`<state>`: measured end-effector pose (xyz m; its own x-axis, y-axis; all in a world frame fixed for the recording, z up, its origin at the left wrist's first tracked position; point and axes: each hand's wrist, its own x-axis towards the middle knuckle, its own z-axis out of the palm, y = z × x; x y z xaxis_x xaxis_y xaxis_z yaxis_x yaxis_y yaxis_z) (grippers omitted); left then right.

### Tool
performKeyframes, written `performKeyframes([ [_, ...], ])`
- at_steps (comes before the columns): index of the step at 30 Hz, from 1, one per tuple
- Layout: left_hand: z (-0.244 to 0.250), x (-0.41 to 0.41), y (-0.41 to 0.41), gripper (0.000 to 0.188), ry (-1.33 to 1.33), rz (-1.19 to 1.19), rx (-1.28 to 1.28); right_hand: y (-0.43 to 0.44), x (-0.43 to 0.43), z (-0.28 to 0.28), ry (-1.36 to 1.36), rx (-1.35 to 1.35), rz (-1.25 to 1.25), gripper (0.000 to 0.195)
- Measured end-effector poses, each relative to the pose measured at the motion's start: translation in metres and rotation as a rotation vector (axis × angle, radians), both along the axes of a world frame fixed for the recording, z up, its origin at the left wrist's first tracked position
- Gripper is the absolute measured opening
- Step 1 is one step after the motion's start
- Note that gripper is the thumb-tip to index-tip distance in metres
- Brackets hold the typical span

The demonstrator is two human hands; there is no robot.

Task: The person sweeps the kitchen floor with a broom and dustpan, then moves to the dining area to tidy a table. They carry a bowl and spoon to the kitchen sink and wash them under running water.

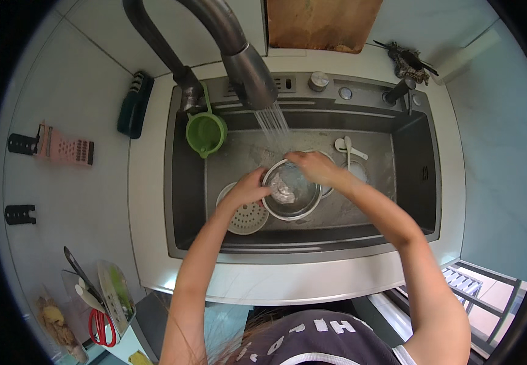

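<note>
My left hand [246,188] grips the left side of a round bowl [306,203] with a shiny rim, its thumb at the rim. Inside lies a crumpled pale, shiny wad [282,189]; its material is unclear. My right hand [314,167] reaches over the bowl's far right rim, fingertips at the far edge and fingers partly hidden. Just beyond, water [272,123] streams from the faucet spray head [252,80] into the sink. A second round vessel [327,191] shows partly behind the bowl and right hand. Below my left hand sits a perforated pale steamer plate [247,220].
A green strainer cup [206,132] hangs at the sink's [416,169] back left. White spoons [350,148] and a small clear dish [358,171] lie to the right. A wooden cutting board [322,23] stands behind. Red-handled scissors [103,326] and knives are at lower left.
</note>
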<state>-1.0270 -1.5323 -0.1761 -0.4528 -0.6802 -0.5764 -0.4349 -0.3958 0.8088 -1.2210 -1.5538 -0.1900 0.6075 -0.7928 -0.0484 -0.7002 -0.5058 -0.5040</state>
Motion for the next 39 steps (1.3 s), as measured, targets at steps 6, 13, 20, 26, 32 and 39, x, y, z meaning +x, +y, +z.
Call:
performKeyframes([
  [6,-0.015,-0.002,-0.015,0.028,0.112,0.245,0.149,-0.040,0.012,0.013,0.112,-0.351,0.108,0.022],
  [13,0.000,-0.015,-0.003,0.038,0.161,0.352,0.227,-0.047,0.018,0.005,0.119,-0.414,0.133,0.021],
  [20,-0.027,-0.016,0.001,0.045,0.103,0.455,-0.089,-0.033,0.009,-0.006,-0.154,-0.024,-0.442,0.026],
  [26,-0.020,-0.023,0.013,0.049,0.140,0.800,0.092,-0.012,0.003,-0.001,-0.291,0.062,-0.493,0.028],
  [32,-0.012,0.005,-0.036,0.045,-0.199,-0.120,-0.215,-0.042,0.001,0.017,0.117,-0.215,0.255,0.021],
  [39,-0.031,-0.014,-0.012,0.043,-0.065,0.220,-0.127,-0.036,0.011,0.002,-0.027,-0.261,-0.249,0.022],
])
